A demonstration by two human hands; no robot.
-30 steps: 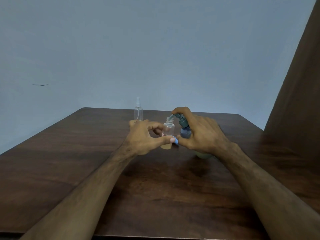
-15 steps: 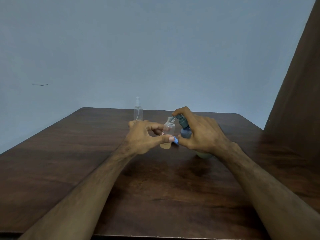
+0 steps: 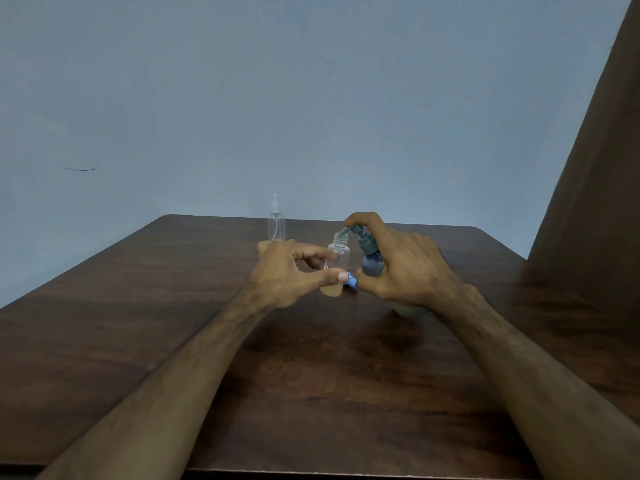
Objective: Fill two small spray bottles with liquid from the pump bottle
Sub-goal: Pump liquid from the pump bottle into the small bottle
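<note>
Two hands met near the middle of the dark wooden surface (image 3: 173, 341). The left hand (image 3: 287, 275) had its fingers (image 3: 311, 252) closed around an uncapped small bottle (image 3: 337, 261), which stood upright with a little yellowish liquid at its bottom. The right hand (image 3: 405, 268) was wrapped around the pump bottle (image 3: 372, 263), just beside the small bottle, with its forefinger resting on the grey pump head, whose spout reached over the small bottle's open neck. A small blue piece (image 3: 352, 280) showed between the two thumbs; what it was could not be made out. A second spray bottle (image 3: 276, 221), clear and capped, stood apart, near the far edge by the pale blue wall (image 3: 311, 98).
</note>
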